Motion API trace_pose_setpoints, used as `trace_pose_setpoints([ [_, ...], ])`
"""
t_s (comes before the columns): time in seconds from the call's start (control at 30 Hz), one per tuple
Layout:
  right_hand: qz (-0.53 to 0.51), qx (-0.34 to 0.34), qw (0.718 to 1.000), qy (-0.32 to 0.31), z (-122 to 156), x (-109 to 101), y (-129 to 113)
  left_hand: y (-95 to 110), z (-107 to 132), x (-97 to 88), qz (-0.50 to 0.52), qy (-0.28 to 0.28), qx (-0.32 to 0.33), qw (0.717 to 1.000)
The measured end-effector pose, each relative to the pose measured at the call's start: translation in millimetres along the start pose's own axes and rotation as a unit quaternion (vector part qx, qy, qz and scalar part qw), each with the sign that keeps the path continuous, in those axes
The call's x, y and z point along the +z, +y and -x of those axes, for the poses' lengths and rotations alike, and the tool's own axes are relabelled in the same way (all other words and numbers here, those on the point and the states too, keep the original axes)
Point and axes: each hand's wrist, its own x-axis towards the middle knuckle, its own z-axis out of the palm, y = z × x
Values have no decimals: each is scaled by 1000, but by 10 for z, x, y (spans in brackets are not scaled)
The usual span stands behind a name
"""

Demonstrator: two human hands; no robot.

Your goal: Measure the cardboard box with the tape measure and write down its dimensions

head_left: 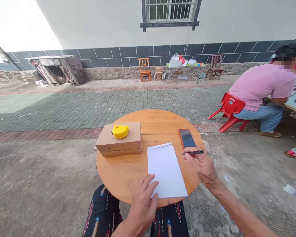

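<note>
Left hand (143, 198) spreads partly over one notepad (165, 169), right hand (204, 167) pinches one pen (196, 152).

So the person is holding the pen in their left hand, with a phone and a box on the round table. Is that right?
Not quite: the head view shows the pen in the right hand, not the left hand. The phone and the box are indeed on the round table.
</note>
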Motion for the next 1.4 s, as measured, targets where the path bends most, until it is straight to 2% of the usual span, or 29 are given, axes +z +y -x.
trace_pose_setpoints([
  [0.07, -109, 96, 988, 43, 60, -22, -73, 80, -194, 90, -12, -40, 12, 999],
  [0.17, -175, 190, 964, 67, 123, 22, -105, 124, -451, 207, -35, -88, 21, 995],
  [0.3, -218, 251, 941, 61, 108, 192, 7, 125, -703, 297, -52, -117, 30, 991],
  [0.47, -217, 245, 945, 10, 1, 457, 205, 105, -837, 386, -50, -129, 19, 990],
  [0.77, -157, 214, 962, -57, -163, 799, 358, 72, -824, 454, -41, -118, 5, 992],
  [1.1, -159, 249, 953, -60, -151, 935, 404, 45, -827, 477, -31, -117, 3, 993],
  [1.4, -96, 194, 975, -55, -137, 948, 420, 52, -830, 466, -21, -110, -1, 994],
])
